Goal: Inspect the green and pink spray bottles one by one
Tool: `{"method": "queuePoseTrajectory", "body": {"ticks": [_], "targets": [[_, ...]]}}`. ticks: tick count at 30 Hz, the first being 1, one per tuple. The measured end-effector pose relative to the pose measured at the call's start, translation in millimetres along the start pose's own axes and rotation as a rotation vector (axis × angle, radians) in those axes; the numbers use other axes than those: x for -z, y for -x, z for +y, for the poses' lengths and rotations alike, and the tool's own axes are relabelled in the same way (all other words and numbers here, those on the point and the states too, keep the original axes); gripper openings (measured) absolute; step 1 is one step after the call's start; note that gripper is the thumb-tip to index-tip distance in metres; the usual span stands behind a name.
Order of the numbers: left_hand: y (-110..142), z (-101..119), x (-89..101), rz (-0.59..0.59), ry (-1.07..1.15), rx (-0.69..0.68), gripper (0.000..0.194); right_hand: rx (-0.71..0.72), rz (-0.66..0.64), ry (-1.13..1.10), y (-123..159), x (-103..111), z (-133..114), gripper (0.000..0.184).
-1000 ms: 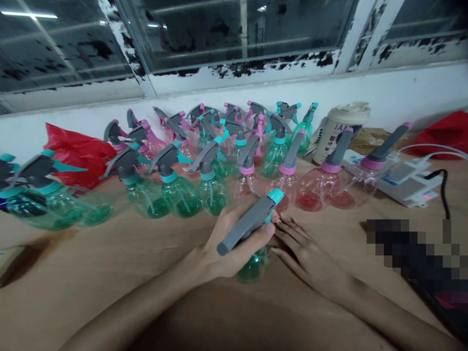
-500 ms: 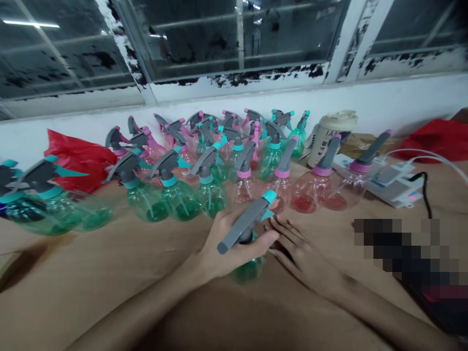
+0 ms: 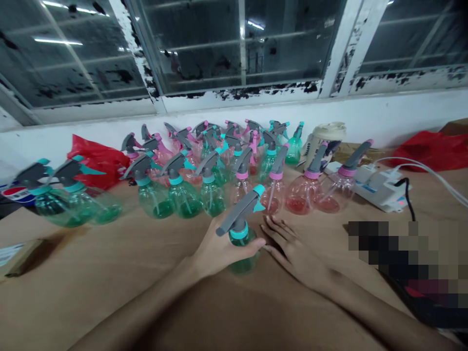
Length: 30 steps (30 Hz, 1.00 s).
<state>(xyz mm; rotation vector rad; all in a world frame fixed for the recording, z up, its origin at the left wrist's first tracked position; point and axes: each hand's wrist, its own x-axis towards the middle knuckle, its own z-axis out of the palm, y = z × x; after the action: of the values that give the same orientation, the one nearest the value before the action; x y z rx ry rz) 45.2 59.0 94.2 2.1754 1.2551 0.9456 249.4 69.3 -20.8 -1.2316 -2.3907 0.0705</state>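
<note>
My left hand [image 3: 215, 248] is wrapped round a green spray bottle [image 3: 242, 263] with a grey trigger head and a teal collar and nozzle. The bottle stands upright in front of me, its far side hidden by the fingers. To its right, my right hand [image 3: 296, 253] lies palm down on the table [image 3: 175, 302], fingers stretched out and holding nothing. Behind the hands stand green spray bottles [image 3: 185, 197] with teal collars and, further right, pink spray bottles [image 3: 300, 195] with pink collars. More bottles of both colours crowd together behind them.
Red plastic bags [image 3: 97, 163] lie at the left and far right. A paper cup [image 3: 323, 141] stands near the wall. A white power strip [image 3: 382, 187] with cables sits at the right, and a small cardboard box [image 3: 25, 256] lies at the left edge.
The camera view has tilted upward and shifted slightly left. My left hand keeps its hold on the green spray bottle, whose teal collar now shows more clearly. My right hand stays flat.
</note>
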Motion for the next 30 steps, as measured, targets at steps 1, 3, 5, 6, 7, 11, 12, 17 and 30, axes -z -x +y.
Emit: {"method": "queuePoseTrajectory", "body": {"ticks": [1,3,5,6,7,11,12,17,30], "targets": [[2.7,0.3,0.7,-0.004,-0.013,0.006,0.042,0.003,0.003,0.001,-0.2,-0.5,0.7,0.048],[8.0,0.1,1.9,-0.018,-0.028,0.019,0.049,0.013,0.003,0.004,-0.5,-1.4,1.7,0.049],[13.0,-0.7,2.8,-0.034,-0.034,0.031,0.049,0.016,0.001,0.007,-0.6,-1.8,2.2,0.049],[15.4,-1.3,3.1,-0.038,-0.035,0.036,0.047,0.013,0.001,0.007,-0.6,-1.8,2.2,0.050],[17.7,-1.8,3.4,-0.036,-0.032,0.039,0.044,0.010,0.001,0.005,-0.5,-1.8,2.1,0.050],[25.4,-2.5,3.4,-0.002,-0.007,0.049,0.035,0.013,0.027,-0.019,0.1,-2.3,2.4,0.049],[27.0,-2.3,3.3,0.015,-0.006,0.055,0.034,0.018,0.036,-0.023,0.3,-2.7,2.9,0.049],[34.4,-0.8,4.7,0.044,-0.010,0.081,0.034,0.019,0.022,-0.023,1.4,-3.8,5.6,0.049],[110.9,-32.8,77.1,0.236,-0.264,0.341,0.035,0.007,-0.002,-0.010,4.5,-3.1,4.5,0.051]]}}
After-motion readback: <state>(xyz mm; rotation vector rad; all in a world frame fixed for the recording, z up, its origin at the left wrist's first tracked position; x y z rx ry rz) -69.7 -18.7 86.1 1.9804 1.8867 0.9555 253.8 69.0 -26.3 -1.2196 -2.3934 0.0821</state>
